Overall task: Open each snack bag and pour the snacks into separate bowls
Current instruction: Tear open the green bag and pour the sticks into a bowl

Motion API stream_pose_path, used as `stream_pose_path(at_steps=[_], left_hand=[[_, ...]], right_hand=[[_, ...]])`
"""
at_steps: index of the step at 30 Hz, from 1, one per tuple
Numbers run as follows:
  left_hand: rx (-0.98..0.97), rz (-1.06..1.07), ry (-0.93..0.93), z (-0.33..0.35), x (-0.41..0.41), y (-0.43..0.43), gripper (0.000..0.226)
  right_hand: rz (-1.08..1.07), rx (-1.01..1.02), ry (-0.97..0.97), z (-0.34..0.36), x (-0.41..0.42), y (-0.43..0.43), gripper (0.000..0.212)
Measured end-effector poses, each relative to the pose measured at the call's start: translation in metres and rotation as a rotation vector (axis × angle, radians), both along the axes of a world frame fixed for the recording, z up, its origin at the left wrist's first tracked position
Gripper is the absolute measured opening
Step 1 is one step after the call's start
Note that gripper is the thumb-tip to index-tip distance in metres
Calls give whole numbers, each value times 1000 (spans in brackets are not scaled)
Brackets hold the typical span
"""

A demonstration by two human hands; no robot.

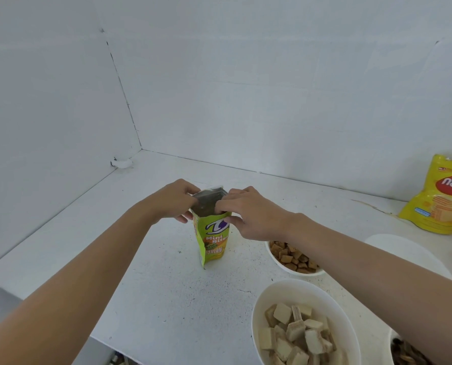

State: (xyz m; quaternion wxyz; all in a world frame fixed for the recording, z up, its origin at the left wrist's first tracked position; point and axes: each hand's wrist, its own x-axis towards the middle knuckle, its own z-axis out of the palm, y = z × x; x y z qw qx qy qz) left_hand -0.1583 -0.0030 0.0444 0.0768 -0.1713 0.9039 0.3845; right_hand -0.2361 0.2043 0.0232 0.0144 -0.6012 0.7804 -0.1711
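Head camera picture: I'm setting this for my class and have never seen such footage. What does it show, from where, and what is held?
No machine here: a person wears one camera on the head, looking down at their own bare arms. The left hand and right hand each pinch the top of a green snack bag standing on the white table, its mouth open. To the right sit a bowl of brown pieces, a nearer bowl of pale wafers, a white bowl partly behind the arm, and a yellow bag.
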Motion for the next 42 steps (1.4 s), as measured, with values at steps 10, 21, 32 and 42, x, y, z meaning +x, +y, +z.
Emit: stream_pose_path(at_steps=[10,21,32,42], left_hand=[[39,116,103,-5,-2,-7,16],[282,136,210,-23,38,-1,35],[460,161,261,-72,85,12,27],[463,181,416,-51,67,18,29]], right_hand=[[-5,44,-45,4,-3,1,16],[39,-25,244,1,15,-10,53],[193,115,245,10,25,-53,31],[-96,-179,26,30,22,-62,31]])
